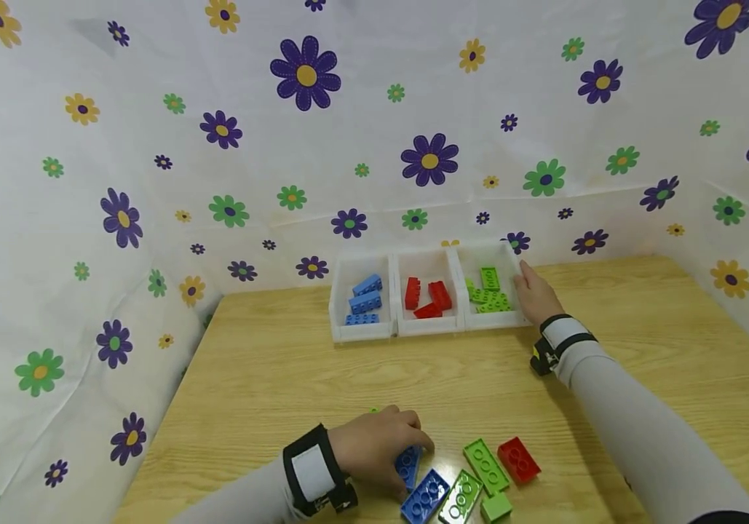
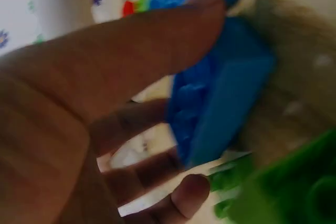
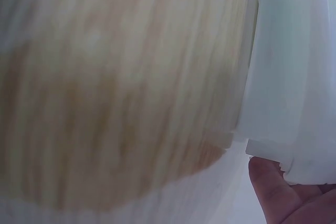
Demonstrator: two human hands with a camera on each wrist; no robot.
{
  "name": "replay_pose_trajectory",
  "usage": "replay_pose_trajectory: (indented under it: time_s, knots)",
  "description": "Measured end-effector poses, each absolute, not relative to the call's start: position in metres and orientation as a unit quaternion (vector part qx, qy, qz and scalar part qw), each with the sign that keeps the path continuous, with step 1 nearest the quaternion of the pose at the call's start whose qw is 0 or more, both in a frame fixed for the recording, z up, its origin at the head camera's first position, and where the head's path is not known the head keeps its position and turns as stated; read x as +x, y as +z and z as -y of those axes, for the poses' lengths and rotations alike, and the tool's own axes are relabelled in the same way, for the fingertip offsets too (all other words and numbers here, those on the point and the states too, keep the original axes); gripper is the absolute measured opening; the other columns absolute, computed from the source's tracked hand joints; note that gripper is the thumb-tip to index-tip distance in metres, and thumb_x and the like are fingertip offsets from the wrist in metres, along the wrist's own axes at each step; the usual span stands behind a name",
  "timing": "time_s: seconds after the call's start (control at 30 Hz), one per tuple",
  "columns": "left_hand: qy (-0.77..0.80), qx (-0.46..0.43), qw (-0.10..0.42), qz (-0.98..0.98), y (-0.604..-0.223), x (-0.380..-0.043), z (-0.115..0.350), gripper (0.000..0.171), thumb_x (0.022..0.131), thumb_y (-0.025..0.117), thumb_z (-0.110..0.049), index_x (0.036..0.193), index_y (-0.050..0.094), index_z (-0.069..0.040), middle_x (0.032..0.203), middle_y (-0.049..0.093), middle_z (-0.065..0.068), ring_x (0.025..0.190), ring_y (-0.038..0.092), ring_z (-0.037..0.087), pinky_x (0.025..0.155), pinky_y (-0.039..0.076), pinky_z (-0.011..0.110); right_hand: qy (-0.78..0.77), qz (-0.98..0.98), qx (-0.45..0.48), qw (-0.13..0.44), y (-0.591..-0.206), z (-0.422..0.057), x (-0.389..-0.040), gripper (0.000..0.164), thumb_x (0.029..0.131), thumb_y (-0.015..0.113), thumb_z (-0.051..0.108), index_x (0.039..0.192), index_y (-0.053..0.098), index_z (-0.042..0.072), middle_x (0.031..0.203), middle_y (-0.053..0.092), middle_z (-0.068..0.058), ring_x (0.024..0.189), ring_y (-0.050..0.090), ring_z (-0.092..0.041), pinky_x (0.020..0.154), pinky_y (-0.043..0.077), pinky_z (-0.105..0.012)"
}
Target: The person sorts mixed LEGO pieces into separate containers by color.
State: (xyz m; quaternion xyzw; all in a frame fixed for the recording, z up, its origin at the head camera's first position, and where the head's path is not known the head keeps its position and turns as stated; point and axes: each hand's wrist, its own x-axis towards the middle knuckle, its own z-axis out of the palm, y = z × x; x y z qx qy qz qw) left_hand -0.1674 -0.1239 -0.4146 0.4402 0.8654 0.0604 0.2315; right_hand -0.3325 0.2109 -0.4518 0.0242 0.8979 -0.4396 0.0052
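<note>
My left hand (image 1: 377,444) pinches a blue toy building brick (image 2: 226,103) between the thumb and fingers, low over the table. Beside it lies a second blue brick (image 1: 425,497), studs-down with its hollow side up. Two green bricks (image 1: 486,466), a small lime brick (image 1: 496,507) and a red brick (image 1: 518,460) lie to its right. At the back, my right hand (image 1: 536,295) holds the right side of a white bin (image 1: 495,320) with green bricks (image 1: 490,278) in it. In the right wrist view its fingertips touch the bin's rim, and the other fingers are partly hidden.
Two more white bins adjoin on the left: the middle one (image 1: 429,325) holds red bricks (image 1: 440,295), the left one (image 1: 362,332) blue bricks (image 1: 366,302). A flower-patterned cloth (image 1: 361,131) surrounds the wooden table (image 1: 282,378). A green bit shows behind my left hand.
</note>
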Motion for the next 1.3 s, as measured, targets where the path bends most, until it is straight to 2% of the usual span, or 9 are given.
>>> replay_pose_trajectory:
  time_s: [0.2, 0.37, 0.6, 0.77, 0.87, 0.93, 1.03, 1.17, 1.3]
  knots:
    - [0.037, 0.48, 0.149, -0.864, -0.419, -0.169, 0.121, 0.052, 0.078, 0.088, -0.033, 0.127, 0.07, -0.025, 0.118, 0.063, -0.004, 0.102, 0.049, 0.008, 0.083, 0.042, 0.02, -0.443, -0.896, 0.028, 0.005, -0.452, -0.213, -0.33, 0.059, 0.113, 0.023, 0.026, 0.163, 0.006, 0.0, 0.168, 0.015, -0.026, 0.155, 0.017, -0.046, 0.125, 0.017, -0.058]
    - [0.166, 0.409, 0.128, -0.888, -0.403, -0.189, 0.127, 0.05, 0.08, 0.085, -0.018, 0.126, 0.068, -0.018, 0.12, 0.051, 0.002, 0.102, 0.054, 0.012, 0.084, 0.05, 0.02, -0.443, -0.896, 0.026, 0.004, -0.452, -0.212, -0.331, 0.059, 0.113, 0.023, 0.026, 0.163, 0.007, 0.0, 0.168, 0.015, -0.026, 0.155, 0.018, -0.045, 0.125, 0.017, -0.057]
    - [0.311, 0.292, 0.064, -0.902, -0.389, -0.257, 0.146, 0.039, 0.074, 0.075, 0.003, 0.105, 0.062, -0.017, 0.133, 0.035, 0.01, 0.121, 0.047, 0.035, 0.084, 0.056, 0.037, -0.438, -0.899, 0.026, 0.001, -0.451, -0.214, -0.333, 0.059, 0.113, 0.023, 0.026, 0.163, 0.007, 0.0, 0.168, 0.015, -0.026, 0.155, 0.017, -0.045, 0.125, 0.017, -0.058]
    - [0.249, 0.245, -0.032, -0.936, -0.404, -0.312, 0.149, 0.023, 0.078, 0.07, 0.0, 0.092, 0.058, -0.012, 0.128, 0.038, 0.014, 0.099, 0.057, 0.03, 0.069, 0.048, 0.031, -0.436, -0.9, 0.026, 0.001, -0.452, -0.217, -0.333, 0.059, 0.113, 0.022, 0.027, 0.163, 0.006, 0.001, 0.167, 0.016, -0.026, 0.154, 0.02, -0.047, 0.124, 0.018, -0.059]
    - [0.173, 0.22, -0.045, -0.959, -0.415, -0.335, 0.146, 0.016, 0.092, 0.065, -0.011, 0.107, 0.064, -0.013, 0.13, 0.045, 0.016, 0.089, 0.062, 0.027, 0.068, 0.054, 0.035, -0.439, -0.898, 0.029, 0.008, -0.454, -0.216, -0.334, 0.059, 0.113, 0.022, 0.028, 0.163, 0.006, 0.002, 0.168, 0.016, -0.026, 0.154, 0.02, -0.046, 0.124, 0.019, -0.059]
    - [0.115, 0.219, -0.043, -0.968, -0.421, -0.346, 0.142, 0.029, 0.099, 0.059, -0.016, 0.128, 0.064, -0.014, 0.133, 0.05, 0.019, 0.096, 0.064, 0.031, 0.072, 0.059, 0.042, -0.438, -0.898, 0.03, 0.013, -0.454, -0.216, -0.334, 0.059, 0.113, 0.022, 0.028, 0.164, 0.005, 0.002, 0.168, 0.016, -0.025, 0.155, 0.02, -0.046, 0.124, 0.018, -0.06]
    - [0.029, 0.221, -0.049, -0.974, -0.432, -0.361, 0.138, 0.051, 0.101, 0.058, -0.014, 0.152, 0.048, -0.018, 0.14, 0.054, 0.018, 0.11, 0.063, 0.038, 0.079, 0.061, 0.051, -0.44, -0.897, 0.032, 0.013, -0.454, -0.215, -0.333, 0.059, 0.113, 0.023, 0.027, 0.164, 0.005, 0.003, 0.168, 0.015, -0.025, 0.155, 0.02, -0.046, 0.125, 0.017, -0.059]
    - [-0.028, 0.218, -0.064, -0.973, -0.442, -0.373, 0.136, 0.069, 0.097, 0.067, -0.009, 0.158, 0.036, -0.017, 0.147, 0.056, 0.013, 0.125, 0.06, 0.038, 0.089, 0.058, 0.055, -0.444, -0.896, 0.029, 0.006, -0.453, -0.214, -0.332, 0.06, 0.113, 0.023, 0.03, 0.164, 0.007, 0.003, 0.168, 0.017, -0.026, 0.154, 0.022, -0.046, 0.124, 0.018, -0.059]
    - [-0.038, 0.23, -0.09, -0.968, -0.443, -0.374, 0.136, 0.07, 0.096, 0.066, -0.002, 0.158, 0.037, -0.018, 0.156, 0.048, 0.017, 0.143, 0.047, 0.038, 0.106, 0.045, 0.066, -0.443, -0.896, 0.023, 0.006, -0.453, -0.214, -0.333, 0.06, 0.113, 0.022, 0.031, 0.164, 0.007, 0.003, 0.167, 0.018, -0.026, 0.154, 0.023, -0.046, 0.125, 0.018, -0.059]
